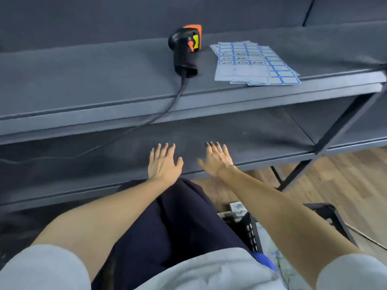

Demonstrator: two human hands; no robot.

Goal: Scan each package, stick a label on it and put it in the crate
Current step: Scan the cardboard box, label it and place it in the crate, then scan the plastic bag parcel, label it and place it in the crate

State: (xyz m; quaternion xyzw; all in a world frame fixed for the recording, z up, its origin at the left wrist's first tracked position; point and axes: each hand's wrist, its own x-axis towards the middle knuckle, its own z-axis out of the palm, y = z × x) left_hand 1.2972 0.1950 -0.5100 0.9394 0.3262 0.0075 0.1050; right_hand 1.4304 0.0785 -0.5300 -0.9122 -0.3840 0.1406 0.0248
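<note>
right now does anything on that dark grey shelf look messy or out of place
Only the blue-bordered label sheets: they lie fanned and skewed, their corner past the top shelf's front edge. The black and orange handheld scanner lies beside them, undamaged. No package shows on the shelf.

A packing or stockroom workstation

A corded orange-and-black barcode scanner lies beside sheets of blue-bordered labels on the upper tier of a dark grey metal shelf unit; a black plastic crate sits at near right on wood-look flooring
</note>
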